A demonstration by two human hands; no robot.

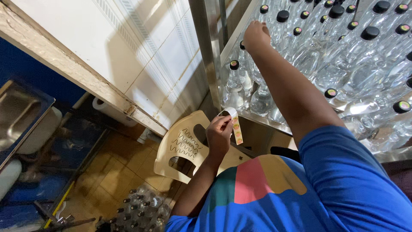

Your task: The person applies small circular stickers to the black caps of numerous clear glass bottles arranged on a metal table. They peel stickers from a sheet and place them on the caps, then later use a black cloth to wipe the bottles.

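My right hand (256, 36) reaches out over the near-left corner of a metal table (257, 118) packed with clear glass bottles (360, 73). It rests closed on the cap of one bottle. Most bottle caps are black, and some carry a round coloured sticker (331, 93). My left hand (219, 135) is held lower, near my chest, pinching a white strip of round stickers (236, 127) that curls over my fingers and hangs down.
A beige plastic chair (184, 146) stands below my left hand. More bottles with black caps (143, 210) lie on the brown tiled floor. A white tiled wall (141, 56) with a worn edge rises on the left, beside a metal post (206, 47).
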